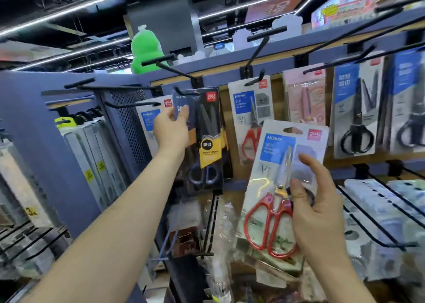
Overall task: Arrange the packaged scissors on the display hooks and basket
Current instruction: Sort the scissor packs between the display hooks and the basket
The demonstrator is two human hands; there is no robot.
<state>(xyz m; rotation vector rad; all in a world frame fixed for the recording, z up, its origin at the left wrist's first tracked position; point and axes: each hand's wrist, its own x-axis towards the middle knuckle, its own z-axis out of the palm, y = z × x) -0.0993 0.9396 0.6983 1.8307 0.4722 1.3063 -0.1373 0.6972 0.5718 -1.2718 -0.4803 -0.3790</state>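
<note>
Under strip lights in a stationery shop, a blue display wall (34, 141) carries rows of black hooks hung with carded scissors; a green soft toy (145, 50) sits on top at the far left. A person's left hand (171, 130) grips the upper left edge of a dark pack of black-handled scissors (207, 141) up at a hook (184, 92); whether the card is fully threaded cannot be told. The right hand (315, 213), nearer and lower right, holds a tilted pack of red-handled scissors (276, 176) off any hook, thumb across its front. Behind it hangs a matching red-handled pack (250, 119); to the right hang a pink pack (303, 96) and a grey pack (356, 109); wire racks (379, 235) at lower right hold bagged goods.
</note>
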